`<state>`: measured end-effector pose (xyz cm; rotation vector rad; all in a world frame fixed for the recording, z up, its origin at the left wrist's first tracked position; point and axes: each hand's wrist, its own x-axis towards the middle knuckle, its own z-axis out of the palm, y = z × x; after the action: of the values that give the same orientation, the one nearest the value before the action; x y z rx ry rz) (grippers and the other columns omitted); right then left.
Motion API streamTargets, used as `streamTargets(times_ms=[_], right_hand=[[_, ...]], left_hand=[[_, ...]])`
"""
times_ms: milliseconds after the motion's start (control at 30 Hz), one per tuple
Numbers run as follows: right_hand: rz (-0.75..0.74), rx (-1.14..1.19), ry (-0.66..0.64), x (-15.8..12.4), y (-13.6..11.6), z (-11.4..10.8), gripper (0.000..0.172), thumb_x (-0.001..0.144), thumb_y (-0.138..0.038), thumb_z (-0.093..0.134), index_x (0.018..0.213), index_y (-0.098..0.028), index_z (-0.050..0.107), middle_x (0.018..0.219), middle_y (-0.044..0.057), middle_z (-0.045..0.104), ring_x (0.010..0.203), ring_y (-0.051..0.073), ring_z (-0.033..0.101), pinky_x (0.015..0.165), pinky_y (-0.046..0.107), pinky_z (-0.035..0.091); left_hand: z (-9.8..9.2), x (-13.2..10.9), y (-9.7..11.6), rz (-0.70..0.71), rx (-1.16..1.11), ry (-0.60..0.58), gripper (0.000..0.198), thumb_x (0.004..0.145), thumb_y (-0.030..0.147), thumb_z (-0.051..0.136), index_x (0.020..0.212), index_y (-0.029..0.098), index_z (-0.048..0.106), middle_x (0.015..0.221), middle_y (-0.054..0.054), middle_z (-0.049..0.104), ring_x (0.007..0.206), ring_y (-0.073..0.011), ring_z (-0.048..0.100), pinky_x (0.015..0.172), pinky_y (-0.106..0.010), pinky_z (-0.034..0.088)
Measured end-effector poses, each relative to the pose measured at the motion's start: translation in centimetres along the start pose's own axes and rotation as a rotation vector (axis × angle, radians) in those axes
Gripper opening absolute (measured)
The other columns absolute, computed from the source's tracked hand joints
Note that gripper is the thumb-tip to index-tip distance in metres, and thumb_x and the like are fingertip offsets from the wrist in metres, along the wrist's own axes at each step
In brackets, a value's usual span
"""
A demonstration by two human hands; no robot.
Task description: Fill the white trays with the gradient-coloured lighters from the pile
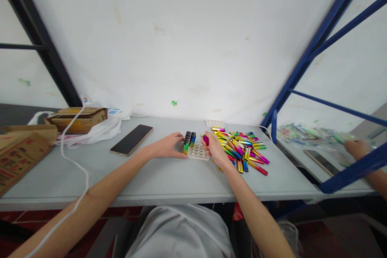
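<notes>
A white tray [198,152] with rows of round hollows lies on the grey table before me. Lighters [188,141] with black tops and shiny rainbow bodies stand upright along its left side. Thumb and fingers of my left hand [171,145] are spread apart at the left edge of this row, touching or nearly touching it. Over the tray's right side, my right hand [214,148] is closed around a shiny magenta lighter [206,140], mostly hidden by the fingers. Right of it lies a loose pile of shiny multicoloured lighter-shaped pieces [242,149].
A dark phone [132,140] lies left of my left hand. Cardboard boxes [79,120] and plastic bags stand farther left; a white cable [72,161] hangs in front. Behind the pile is another white tray [215,123]. Blue frame bars [314,54] separate a neighbouring table with another person's hand [356,148].
</notes>
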<state>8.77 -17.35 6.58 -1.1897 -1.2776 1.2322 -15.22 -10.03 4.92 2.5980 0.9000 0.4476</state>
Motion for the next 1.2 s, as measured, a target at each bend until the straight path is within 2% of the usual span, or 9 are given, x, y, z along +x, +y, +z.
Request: streamTargets(times_ms=[133, 300, 433, 533, 667, 767, 900, 1033, 1200], right_hand=[[-0.069, -0.077, -0.014, 0.29, 0.17, -0.17, 0.072, 0.085, -0.094, 0.048, 0.065, -0.025, 0.053, 0.047, -0.007, 0.03, 0.042, 0.012, 0.024, 0.043, 0.028, 0.022], [-0.148, -0.16, 0.038, 0.69, 0.44, -0.46, 0.075, 0.085, -0.097, 0.043, 0.07, -0.025, 0.059, 0.05, -0.005, 0.036, 0.047, 0.015, 0.034, 0.047, 0.03, 0.031], [-0.242, -0.2, 0.043, 0.83, 0.36, -0.57, 0.07, 0.093, -0.088, 0.041, 0.083, -0.024, 0.068, 0.061, -0.003, 0.046, 0.055, 0.016, 0.043, 0.054, 0.03, 0.037], [-0.353, -0.283, 0.046, 0.8, 0.12, -0.67, 0.058, 0.097, -0.076, 0.048, 0.093, -0.023, 0.072, 0.072, -0.001, 0.054, 0.066, 0.018, 0.052, 0.065, 0.03, 0.045], [-0.484, -0.398, 0.09, 0.6, -0.22, -0.82, 0.042, 0.092, -0.064, 0.066, 0.088, -0.023, 0.071, 0.09, 0.004, 0.065, 0.084, 0.021, 0.061, 0.077, 0.032, 0.05], [-0.544, -0.466, 0.093, 0.39, -0.43, -0.84, 0.036, 0.092, -0.057, 0.07, 0.087, -0.022, 0.075, 0.09, 0.006, 0.068, 0.087, 0.022, 0.063, 0.08, 0.033, 0.05], [-0.511, -0.535, 0.075, 0.25, -0.53, -0.73, 0.03, 0.094, -0.052, 0.072, 0.087, -0.023, 0.077, 0.077, 0.004, 0.072, 0.074, 0.022, 0.063, 0.074, 0.033, 0.049], [-0.467, -0.549, 0.044, 0.2, -0.44, -0.68, 0.027, 0.095, -0.049, 0.073, 0.089, -0.023, 0.079, 0.083, 0.006, 0.079, 0.077, 0.023, 0.07, 0.077, 0.034, 0.051], [-0.45, -0.572, -0.068, 0.08, -0.43, -0.81, 0.028, 0.096, -0.049, 0.072, 0.093, -0.023, 0.08, 0.084, 0.005, 0.08, 0.076, 0.023, 0.071, 0.074, 0.033, 0.049]], left_hand=[[0.01, -0.02, 0.01, 0.008, -0.006, 0.015, 0.076, 0.079, 0.075, 0.079, 0.13, 0.019, 0.07, 0.137, -0.016, 0.066, 0.127, -0.0359, 0.063, 0.114, -0.043, 0.048], [-0.04, -0.08, 0.09, -0.001, -0.005, 0.01, 0.075, 0.079, 0.073, 0.081, 0.13, 0.019, 0.07, 0.137, -0.015, 0.066, 0.128, -0.0355, 0.063, 0.115, -0.041, 0.048], [-0.1, -0.11, 0.23, -0.014, -0.011, -0.003, 0.075, 0.079, 0.072, 0.081, 0.13, 0.018, 0.07, 0.139, -0.016, 0.065, 0.13, -0.0357, 0.062, 0.115, -0.041, 0.047], [-0.08, -0.1, 0.21, -0.002, -0.02, 0.004, 0.074, 0.08, 0.072, 0.081, 0.129, 0.019, 0.07, 0.138, -0.015, 0.066, 0.129, -0.0353, 0.062, 0.114, -0.041, 0.048], [0.02, -0.08, 0.02, 0.012, -0.021, 0.013, 0.071, 0.08, 0.072, 0.08, 0.127, 0.021, 0.071, 0.136, -0.014, 0.067, 0.126, -0.0348, 0.063, 0.113, -0.042, 0.049], [0.09, -0.1, -0.1, 0.005, -0.015, 0.013, 0.071, 0.079, 0.072, 0.081, 0.128, 0.02, 0.07, 0.136, -0.014, 0.067, 0.126, -0.0349, 0.063, 0.114, -0.042, 0.048], [0.18, -0.13, -0.17, 0.007, -0.016, 0.021, 0.072, 0.079, 0.07, 0.082, 0.129, 0.02, 0.07, 0.135, -0.015, 0.066, 0.124, -0.0339, 0.063, 0.112, -0.041, 0.049], [0.18, -0.11, -0.23, 0.012, -0.028, 0.026, 0.072, 0.079, 0.071, 0.082, 0.13, 0.02, 0.07, 0.134, -0.014, 0.067, 0.124, -0.0339, 0.064, 0.113, -0.043, 0.049], [0.17, -0.06, -0.2, 0.008, -0.019, 0.017, 0.072, 0.079, 0.07, 0.082, 0.128, 0.019, 0.07, 0.136, -0.015, 0.066, 0.125, -0.0348, 0.063, 0.113, -0.043, 0.049]])
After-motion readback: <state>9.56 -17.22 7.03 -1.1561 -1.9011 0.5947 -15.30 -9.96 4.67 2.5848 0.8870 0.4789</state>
